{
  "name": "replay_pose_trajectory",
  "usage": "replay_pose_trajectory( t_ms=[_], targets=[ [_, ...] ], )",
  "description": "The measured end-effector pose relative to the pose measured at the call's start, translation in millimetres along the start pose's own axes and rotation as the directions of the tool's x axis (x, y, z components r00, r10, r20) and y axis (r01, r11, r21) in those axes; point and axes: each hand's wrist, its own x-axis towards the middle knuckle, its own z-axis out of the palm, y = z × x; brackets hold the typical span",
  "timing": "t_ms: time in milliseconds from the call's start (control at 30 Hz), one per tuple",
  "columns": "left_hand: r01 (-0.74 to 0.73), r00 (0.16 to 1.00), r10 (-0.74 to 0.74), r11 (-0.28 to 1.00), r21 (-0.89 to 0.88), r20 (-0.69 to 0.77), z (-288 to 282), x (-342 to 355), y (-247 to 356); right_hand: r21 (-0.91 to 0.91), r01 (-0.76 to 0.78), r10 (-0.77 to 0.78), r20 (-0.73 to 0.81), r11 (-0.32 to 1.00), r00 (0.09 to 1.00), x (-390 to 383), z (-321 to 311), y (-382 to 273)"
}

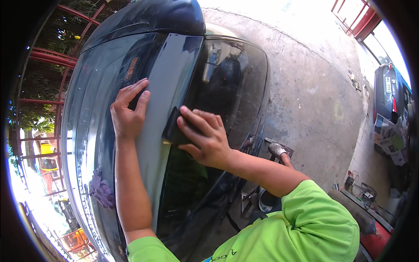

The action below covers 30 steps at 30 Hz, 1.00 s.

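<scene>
A dark car body spreads out in front of me, with a smooth grey strip running lengthwise between its dark panel and the glass. My right hand grips a black sanding block and presses it flat against the strip's right edge. A small yellowish bit shows at the block's lower corner. To the left, my left hand rests palm down by the strip's other edge, fingers stretched out and nothing held.
A crumpled purple rag lies on the car left of my left forearm. My shoe shows below on a stand over concrete. Red metal bars line the left. Another car with newspaper stands far right.
</scene>
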Motion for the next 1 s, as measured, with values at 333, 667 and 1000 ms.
replay_pose_trajectory(
  t_ms=[333, 667, 1000],
  targets=[
    [0.017, 1.000, -0.017, 1.000, 0.019, -0.004, 0.0, 0.8, 1.1, -0.057, -0.100, 0.086, -0.200, 0.993, 0.976, 44.5, -4.3, 62.0],
    [0.017, 1.000, -0.017, 1.000, -0.009, 0.002, -0.2, -2.5, -1.0, -0.178, -0.165, 0.119, -0.241, 0.970, 0.963, 77.2, -5.8, 85.6],
    [0.006, 1.000, -0.006, 1.000, -0.013, -0.002, -0.2, -3.1, -4.5, -0.093, -0.049, 0.035, -0.145, 0.994, 0.989, 73.7, -16.5, 90.4]
  ],
)
